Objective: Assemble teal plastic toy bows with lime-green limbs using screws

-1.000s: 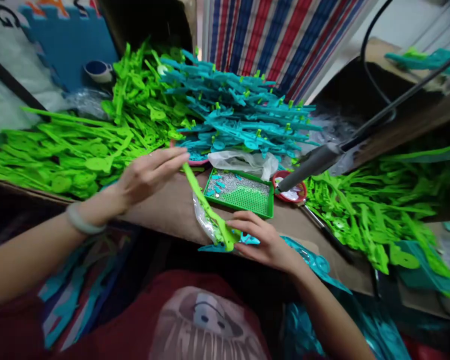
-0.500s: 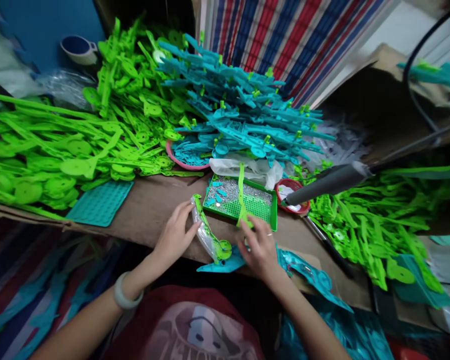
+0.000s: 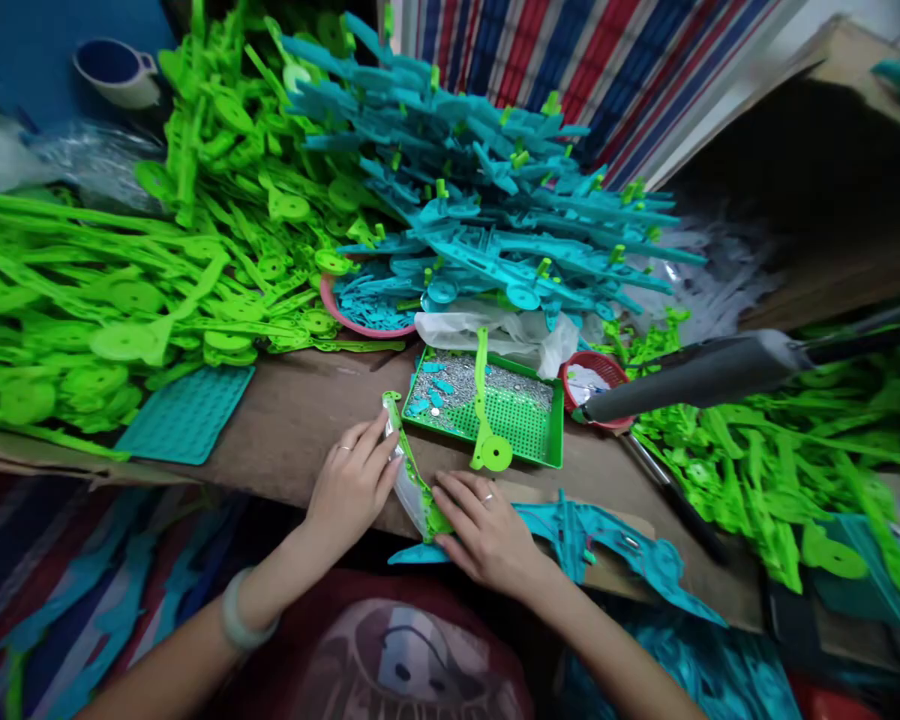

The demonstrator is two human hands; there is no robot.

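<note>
Head view, left hand (image 3: pixel 352 487): grip closed on the green strip (image 3: pixel 409 462) at the counter (image 3: pixel 300 420) edge.
Right hand (image 3: pixel 487 532): flat, grip open, pressing the strip's lower end onto a teal piece (image 3: pixel 418 553).
Risk: the strip may slip off the edge, and an elbow could knock the loose strip (image 3: pixel 482 395) off the tray (image 3: pixel 529 422).

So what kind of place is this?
Probably a small assembly workshop: heaps of bright green flat plastic parts, a pile of teal plastic parts, and a green plastic tray of tiny silvery bits.
</note>
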